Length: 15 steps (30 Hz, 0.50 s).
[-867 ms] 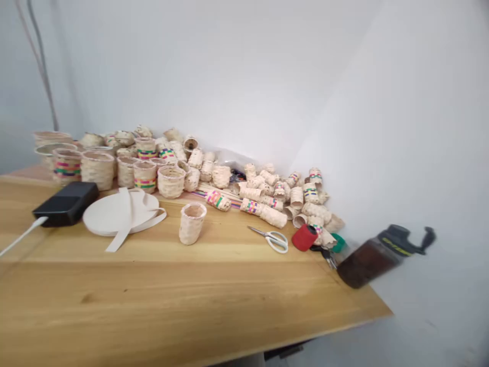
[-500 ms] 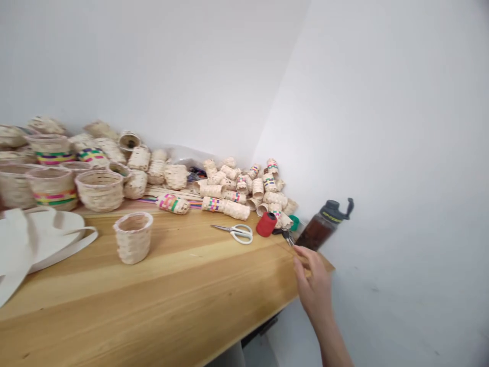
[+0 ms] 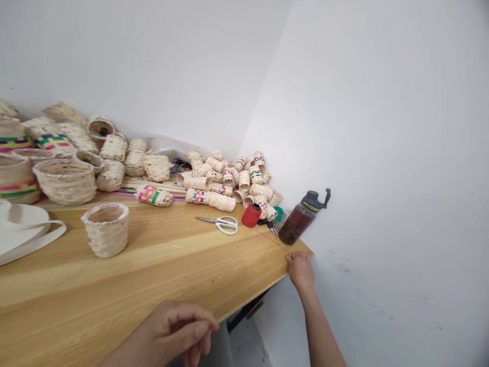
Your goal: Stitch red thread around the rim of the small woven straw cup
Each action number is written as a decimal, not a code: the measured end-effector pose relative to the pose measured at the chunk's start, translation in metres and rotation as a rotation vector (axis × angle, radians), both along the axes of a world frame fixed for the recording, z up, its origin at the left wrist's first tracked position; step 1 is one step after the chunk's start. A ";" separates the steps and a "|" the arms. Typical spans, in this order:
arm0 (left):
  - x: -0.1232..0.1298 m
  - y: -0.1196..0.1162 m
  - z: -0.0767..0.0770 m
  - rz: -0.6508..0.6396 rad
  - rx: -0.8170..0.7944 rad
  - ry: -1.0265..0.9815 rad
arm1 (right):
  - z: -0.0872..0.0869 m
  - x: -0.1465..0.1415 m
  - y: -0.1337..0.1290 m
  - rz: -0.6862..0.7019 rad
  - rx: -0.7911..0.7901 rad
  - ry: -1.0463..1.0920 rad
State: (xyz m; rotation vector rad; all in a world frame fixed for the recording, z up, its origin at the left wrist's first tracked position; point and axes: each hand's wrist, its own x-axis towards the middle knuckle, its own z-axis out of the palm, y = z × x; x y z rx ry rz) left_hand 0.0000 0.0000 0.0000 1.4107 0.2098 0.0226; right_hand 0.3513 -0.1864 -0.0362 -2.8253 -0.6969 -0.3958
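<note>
The right hand's (image 3: pixel 300 269) fingertips are pinched together above the far-right corner of the wooden surface (image 3: pixel 153 278), apparently on a thin thread (image 3: pixel 267 236) that seems to run back to a red spool (image 3: pixel 251 216). The left hand (image 3: pixel 179 329), at the near edge, is loosely curled, its thumb close to the forefinger; whether it grips anything cannot be told.

Just beyond the right hand stands a dark drink bottle (image 3: pixel 300 220), with keys (image 3: pixel 273 228) between it and the spool. White-handled scissors (image 3: pixel 219 223) lie left of the spool, untouched. Farther left, a small woven basket (image 3: pixel 108 235) stands upright and alone, its rim pinkish and bound-looking; more baskets (image 3: pixel 66 184) and a heap of woven tubes (image 3: pixel 244 181) line the wall.

As a judgement, the thread is out but uncut, and many tubes look unbound at the rim.
</note>
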 end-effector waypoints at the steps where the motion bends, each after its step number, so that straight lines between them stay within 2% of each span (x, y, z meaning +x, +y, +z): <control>1: 0.006 -0.004 0.004 -0.005 -0.007 0.002 | 0.000 0.001 -0.002 -0.008 0.001 -0.004; 5: 0.016 -0.011 0.020 -0.063 0.003 0.027 | 0.008 0.009 -0.014 -0.045 0.037 0.002; 9: 0.021 -0.017 0.028 -0.046 0.057 0.031 | 0.017 0.001 -0.010 0.032 0.077 0.042; 12: 0.026 -0.019 0.020 0.013 0.062 0.011 | 0.021 -0.036 0.010 0.173 0.127 0.064; 15: 0.027 -0.015 0.005 0.232 -0.056 0.042 | 0.024 -0.101 0.034 0.383 0.170 0.152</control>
